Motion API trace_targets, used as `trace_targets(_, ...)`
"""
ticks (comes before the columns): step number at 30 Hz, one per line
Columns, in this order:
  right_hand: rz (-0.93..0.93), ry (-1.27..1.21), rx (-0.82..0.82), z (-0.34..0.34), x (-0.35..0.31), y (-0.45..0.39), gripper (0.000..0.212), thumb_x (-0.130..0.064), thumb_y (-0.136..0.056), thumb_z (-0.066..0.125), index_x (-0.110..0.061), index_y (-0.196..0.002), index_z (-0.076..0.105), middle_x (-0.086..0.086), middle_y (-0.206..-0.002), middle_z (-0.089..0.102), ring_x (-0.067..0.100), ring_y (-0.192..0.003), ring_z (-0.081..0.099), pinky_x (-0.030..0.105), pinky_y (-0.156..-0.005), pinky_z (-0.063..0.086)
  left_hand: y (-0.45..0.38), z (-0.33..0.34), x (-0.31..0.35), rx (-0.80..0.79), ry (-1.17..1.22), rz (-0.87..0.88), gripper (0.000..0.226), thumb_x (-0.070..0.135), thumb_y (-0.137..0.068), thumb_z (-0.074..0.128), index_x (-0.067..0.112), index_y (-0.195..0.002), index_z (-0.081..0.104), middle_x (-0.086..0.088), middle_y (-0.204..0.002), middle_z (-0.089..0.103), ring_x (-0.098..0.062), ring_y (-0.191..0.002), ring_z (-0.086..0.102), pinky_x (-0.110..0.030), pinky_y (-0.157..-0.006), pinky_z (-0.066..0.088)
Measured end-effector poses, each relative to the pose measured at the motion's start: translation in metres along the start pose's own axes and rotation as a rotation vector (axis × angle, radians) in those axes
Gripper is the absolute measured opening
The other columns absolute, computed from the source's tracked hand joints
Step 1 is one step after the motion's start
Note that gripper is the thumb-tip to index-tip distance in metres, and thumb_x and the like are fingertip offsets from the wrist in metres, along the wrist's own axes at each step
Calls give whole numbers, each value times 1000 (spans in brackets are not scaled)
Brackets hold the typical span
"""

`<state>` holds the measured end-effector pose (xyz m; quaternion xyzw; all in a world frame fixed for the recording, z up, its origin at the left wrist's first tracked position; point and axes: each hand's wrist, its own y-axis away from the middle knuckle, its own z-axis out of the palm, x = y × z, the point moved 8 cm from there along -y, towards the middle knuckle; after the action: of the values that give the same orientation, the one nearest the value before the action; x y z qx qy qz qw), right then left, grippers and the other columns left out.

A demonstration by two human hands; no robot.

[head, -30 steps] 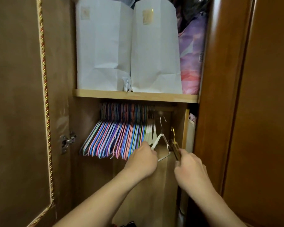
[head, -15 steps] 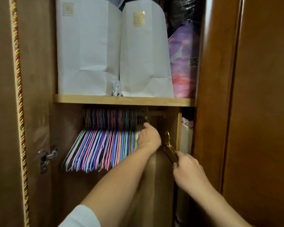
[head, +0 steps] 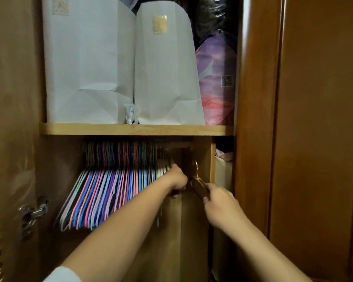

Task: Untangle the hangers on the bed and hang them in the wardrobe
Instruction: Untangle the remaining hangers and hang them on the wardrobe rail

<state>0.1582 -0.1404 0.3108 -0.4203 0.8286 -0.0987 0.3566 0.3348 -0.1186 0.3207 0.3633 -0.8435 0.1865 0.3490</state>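
Inside a brown wooden wardrobe (head: 257, 119), under a pale wooden shelf (head: 135, 129): hanging already, a dense row of thin pink, blue and purple hangers (head: 110, 190), so apparently nearing the end. Gripping a dark wooden hanger with a gold hook (head: 199, 185), fingers of the right hand (head: 220, 204) curling round it, not yet hooked on. Reaching among white hangers (head: 162, 169), left hand (head: 176, 180) curling, its hold unclear.

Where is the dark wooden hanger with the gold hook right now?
In the head view, the wooden hanger is held by the right hand, right of the coloured hangers, below the shelf.
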Motion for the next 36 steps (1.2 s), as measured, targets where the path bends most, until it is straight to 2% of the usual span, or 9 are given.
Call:
trace_targets(2,-10,-24,40,4,-5,-10,42,-24,-100,50,-28,-141,45,-5,-117,56,16,-107,60,31,-87,54,6,0,-10,-65,93,-9,64,13,-101,47,23,-156,15,-8,-92,62,-14,-59,54,-24,-42,47)
trace_targets(4,-6,-5,48,15,-7,-23,43,-22,-100,50,-26,-142,43,-2,-123,56,19,-109,59,33,-88,53,10,-1,-18,-97,146,-10,55,13,-101,46,23,-151,26,-9,-88,61,-11,-52,49,-23,-43,45)
trace_targets(11,37,113,97,37,-17,-89,37,-16,-96,49,-17,-134,50,10,-123,61,32,-112,60,39,-88,48,28,-15,-36,-216,430,-68,23,10,-104,33,4,-121,47,-17,-94,75,-11,-49,59,-31,-59,58)
trace_targets(16,61,172,94,37,-36,-141,33,-12,-94,45,-15,-125,58,14,-123,60,39,-112,59,43,-92,49,30,-20,-47,-219,408,-58,28,12,-104,36,17,-131,38,-16,-97,76,-15,-51,61,-33,-55,58)
trace_targets(20,99,220,2,55,-23,-157,34,-10,-94,49,-17,-124,62,13,-120,61,37,-110,60,44,-93,50,30,-37,-74,-140,353,-14,24,12,-103,38,20,-125,42,-9,-87,73,-14,-48,57,-29,-46,52)
trace_targets(24,98,185,-35,72,-18,-161,35,-23,-99,45,-21,-134,54,14,-129,53,38,-115,56,45,-95,48,28,-68,-95,8,321,40,21,6,-102,35,15,-112,51,-8,-76,64,-18,-47,54,-28,-45,46)
trace_targets(29,-194,390,349,55,-52,-120,35,-36,-99,43,-17,-124,57,10,-120,56,30,-111,49,42,-88,47,32,-104,-114,218,236,94,17,15,-102,45,19,-101,62,-9,-86,72,-28,-73,71,-41,-72,59)
trace_targets(33,-171,373,112,95,-51,-100,36,-33,-98,43,-20,-131,47,7,-105,66,28,-97,62,38,-76,51,39,-109,-118,230,211,92,19,14,-103,46,16,-98,64,-11,-86,73,-33,-86,73,-47,-81,59)
trace_targets(36,-106,419,-21,111,-39,-101,60,-14,-95,50,-22,-149,25,12,-110,63,33,-98,64,40,-70,50,42,-110,-113,220,199,105,19,15,-103,46,15,-97,65,-12,-88,74,-32,-86,73,-46,-83,59)
